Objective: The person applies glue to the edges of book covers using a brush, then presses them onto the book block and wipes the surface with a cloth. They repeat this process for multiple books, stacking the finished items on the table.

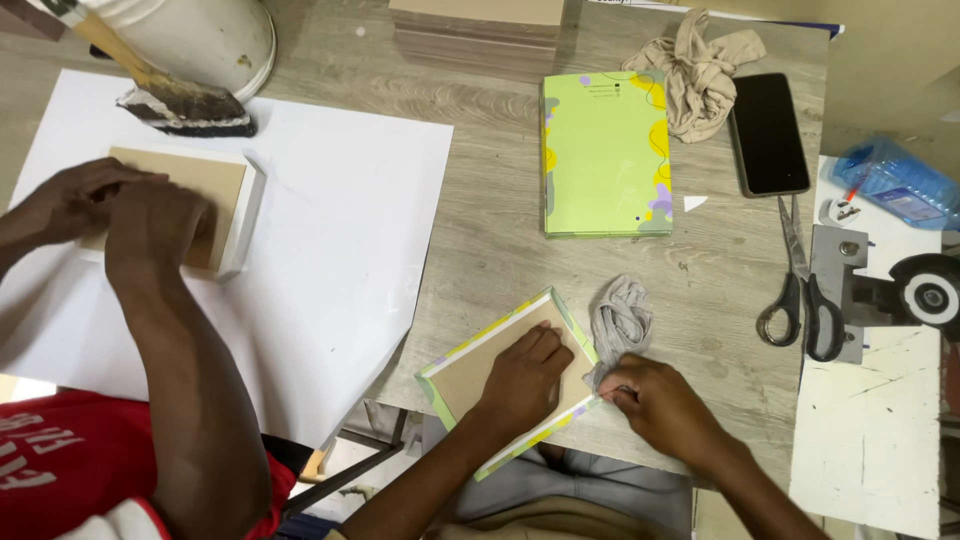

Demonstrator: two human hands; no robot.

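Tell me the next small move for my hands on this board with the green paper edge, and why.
Probably rub the grey cloth along the right edge of the board. Your left hand already presses flat on the board, your right hand pinches that edge by the cloth, and the green paper border is folded over there.

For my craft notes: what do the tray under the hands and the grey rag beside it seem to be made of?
Tray: probably cardboard, matte brown inside, rim wrapped in green patterned paper. Grey rag: soft knitted cloth, judging by its crumpled folds. Left hand presses the tray; right hand pinches its edge.
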